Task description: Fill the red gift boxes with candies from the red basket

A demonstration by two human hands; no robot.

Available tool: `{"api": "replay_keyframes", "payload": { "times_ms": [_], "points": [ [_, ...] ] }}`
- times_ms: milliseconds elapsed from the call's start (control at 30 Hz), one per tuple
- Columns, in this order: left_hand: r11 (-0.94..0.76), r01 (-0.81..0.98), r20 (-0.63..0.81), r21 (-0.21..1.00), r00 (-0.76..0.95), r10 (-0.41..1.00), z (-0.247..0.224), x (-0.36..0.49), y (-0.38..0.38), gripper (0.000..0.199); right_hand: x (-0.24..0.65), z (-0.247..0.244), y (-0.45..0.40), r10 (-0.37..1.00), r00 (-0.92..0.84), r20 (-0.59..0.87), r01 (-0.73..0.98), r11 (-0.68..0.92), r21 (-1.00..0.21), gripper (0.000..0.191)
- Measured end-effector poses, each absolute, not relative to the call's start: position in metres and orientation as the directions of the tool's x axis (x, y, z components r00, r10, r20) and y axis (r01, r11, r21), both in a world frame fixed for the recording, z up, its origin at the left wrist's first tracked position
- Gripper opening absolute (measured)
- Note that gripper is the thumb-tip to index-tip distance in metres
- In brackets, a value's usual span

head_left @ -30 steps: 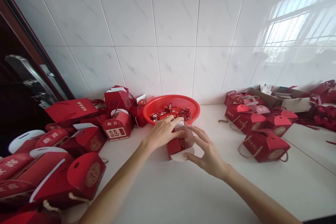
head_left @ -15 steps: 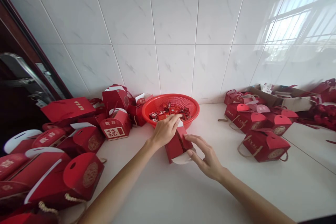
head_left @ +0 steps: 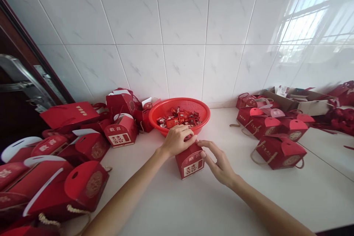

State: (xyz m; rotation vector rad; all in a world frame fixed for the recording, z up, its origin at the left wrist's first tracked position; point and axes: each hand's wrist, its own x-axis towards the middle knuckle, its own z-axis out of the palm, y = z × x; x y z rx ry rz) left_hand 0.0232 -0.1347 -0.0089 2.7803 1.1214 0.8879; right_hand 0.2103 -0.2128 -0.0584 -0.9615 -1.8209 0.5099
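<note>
Arm stretched forward, the left hand (head_left: 175, 141) curls over the far top of a red box (head_left: 189, 160) standing on the table (head_left: 155, 199) just before a basket (head_left: 177, 102), any pinch impossible to tell, as the right hand (head_left: 220, 164), thumb and forefinger spread, touches the box's right edge.

Bare left hand (head_left: 177, 141), bare right hand (head_left: 221, 166), slim bare forearms (head_left: 134, 188)

A home, by the looks! Pale tiles (head_left: 182, 11) climb behind the tabletop (head_left: 171, 206), and a lever-handled door (head_left: 13, 118) stands to its left.
</note>
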Motion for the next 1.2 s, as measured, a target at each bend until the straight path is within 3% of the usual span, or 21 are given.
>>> {"api": "replay_keyframes", "payload": {
  "times_ms": [233, 467, 600, 800, 1033, 1200],
  "points": [
    [-0.733, 0.635, 0.354, 0.242, 0.646, 0.676, 0.008, 0.021, -0.144, 0.05, 0.21, -0.056, -0.212, 0.879, -0.092, 0.468, 0.428, 0.459, -0.779, 0.032],
    [-0.63, 0.653, 0.143, 0.421, 0.638, 0.757, 0.03, 0.016, -0.161, 0.05, 0.207, -0.064, -0.206, 0.936, -0.104, 0.336, 0.345, 0.351, -0.87, 0.034],
    [-0.563, 0.692, 0.028, 0.452, 0.62, 0.784, 0.03, 0.006, -0.165, 0.033, 0.205, -0.067, -0.204, 0.942, -0.122, 0.312, 0.294, 0.335, -0.895, 0.034],
    [-0.49, 0.674, -0.137, 0.553, 0.653, 0.744, 0.017, 0.001, -0.155, 0.04, 0.208, -0.064, -0.204, 0.953, -0.068, 0.295, 0.298, 0.302, -0.906, 0.042],
    [-0.471, 0.587, -0.064, 0.659, 0.667, 0.742, 0.007, 0.013, -0.147, 0.053, 0.217, -0.061, -0.199, 0.959, -0.063, 0.277, 0.198, 0.284, -0.938, 0.052],
    [-0.481, 0.532, 0.083, 0.697, 0.606, 0.791, -0.014, 0.029, -0.148, 0.049, 0.21, -0.062, -0.208, 0.899, -0.065, 0.433, 0.401, 0.421, -0.814, 0.065]
  ]
}}
